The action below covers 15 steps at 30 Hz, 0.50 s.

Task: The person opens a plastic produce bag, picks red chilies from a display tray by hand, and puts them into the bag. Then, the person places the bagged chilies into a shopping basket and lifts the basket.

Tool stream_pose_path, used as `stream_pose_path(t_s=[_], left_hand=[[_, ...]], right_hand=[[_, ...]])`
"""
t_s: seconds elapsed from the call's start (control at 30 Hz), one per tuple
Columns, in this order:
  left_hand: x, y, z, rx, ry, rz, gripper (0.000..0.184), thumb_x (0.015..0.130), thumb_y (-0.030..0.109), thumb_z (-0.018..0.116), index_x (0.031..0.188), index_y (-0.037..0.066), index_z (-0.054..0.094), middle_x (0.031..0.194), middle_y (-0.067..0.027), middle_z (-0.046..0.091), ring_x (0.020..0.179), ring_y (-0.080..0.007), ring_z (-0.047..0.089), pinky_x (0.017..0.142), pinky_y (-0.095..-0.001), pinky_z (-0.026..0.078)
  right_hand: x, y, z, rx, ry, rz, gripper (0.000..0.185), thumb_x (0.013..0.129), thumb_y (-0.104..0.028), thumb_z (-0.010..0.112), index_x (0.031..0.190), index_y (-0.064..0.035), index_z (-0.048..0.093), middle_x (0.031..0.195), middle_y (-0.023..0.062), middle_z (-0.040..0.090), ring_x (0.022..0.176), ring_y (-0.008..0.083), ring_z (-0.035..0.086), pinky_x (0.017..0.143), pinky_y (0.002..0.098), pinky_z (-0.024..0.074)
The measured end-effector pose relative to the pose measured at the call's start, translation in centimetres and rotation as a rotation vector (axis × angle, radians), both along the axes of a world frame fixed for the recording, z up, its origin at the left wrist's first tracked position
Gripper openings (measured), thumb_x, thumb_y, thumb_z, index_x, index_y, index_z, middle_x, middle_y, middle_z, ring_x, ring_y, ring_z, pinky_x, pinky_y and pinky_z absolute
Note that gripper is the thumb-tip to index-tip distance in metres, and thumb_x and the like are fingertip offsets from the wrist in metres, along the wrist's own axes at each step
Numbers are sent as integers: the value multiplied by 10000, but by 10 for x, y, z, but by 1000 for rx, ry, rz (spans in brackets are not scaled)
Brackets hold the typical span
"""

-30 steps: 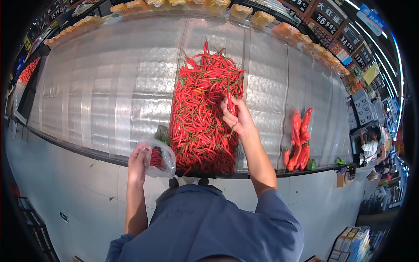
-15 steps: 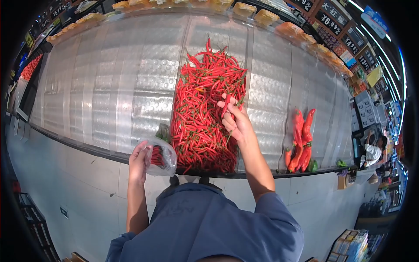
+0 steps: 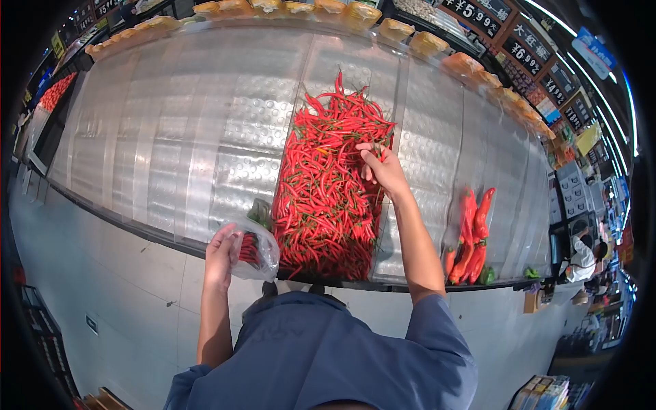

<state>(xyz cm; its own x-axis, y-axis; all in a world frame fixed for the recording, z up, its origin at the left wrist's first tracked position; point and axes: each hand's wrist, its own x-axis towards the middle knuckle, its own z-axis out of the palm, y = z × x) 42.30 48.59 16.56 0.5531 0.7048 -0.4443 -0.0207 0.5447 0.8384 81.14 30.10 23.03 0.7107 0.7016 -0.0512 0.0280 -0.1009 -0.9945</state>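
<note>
A long heap of thin red chilies [image 3: 324, 191] with green stems lies on the metal display counter [image 3: 253, 109]. Over the heap's right edge is my right hand [image 3: 383, 169], its fingers curled; bits of red and green show at the fingers, too small to tell how many chilies it holds. My left hand [image 3: 220, 253] pinches the rim of a clear plastic bag [image 3: 263, 263] at the counter's front edge. Inside the bag are several red chilies [image 3: 248, 248].
Larger red peppers [image 3: 467, 236] and a green pepper [image 3: 487, 275] lie at the counter's right. Dark green produce [image 3: 260, 212] sits behind the bag. Yellow wrapped packs [image 3: 328, 9] line the back edge. A person in white [image 3: 582, 261] is far right.
My right hand has turned from palm up, with a red chili showing in its fingers, to knuckles up at the heap's right edge. My left hand still holds the bag. The view has shifted slightly.
</note>
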Motion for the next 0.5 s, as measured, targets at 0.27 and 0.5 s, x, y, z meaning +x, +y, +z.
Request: stream_pose_path(t_s=[0.27, 0.5], left_hand=[[-5, 3, -2, -6, -6, 10, 298, 968, 73, 550, 1261, 53, 598, 1021, -46, 715, 530, 3, 409, 466, -170, 301], [-9, 4, -5, 3, -3, 15, 303, 964, 72, 554, 1263, 50, 597, 1024, -41, 717, 518, 4, 401, 463, -171, 303]], right_hand=[[30, 43, 2, -529, -1543, 172, 223, 845, -94, 580, 1044, -97, 679, 905, 120, 704, 782, 299, 715, 653, 434, 570], [36, 50, 0, -604, -1713, 274, 162, 821, -74, 590, 967, -68, 659, 986, 111, 656, 718, 261, 705, 604, 387, 568]])
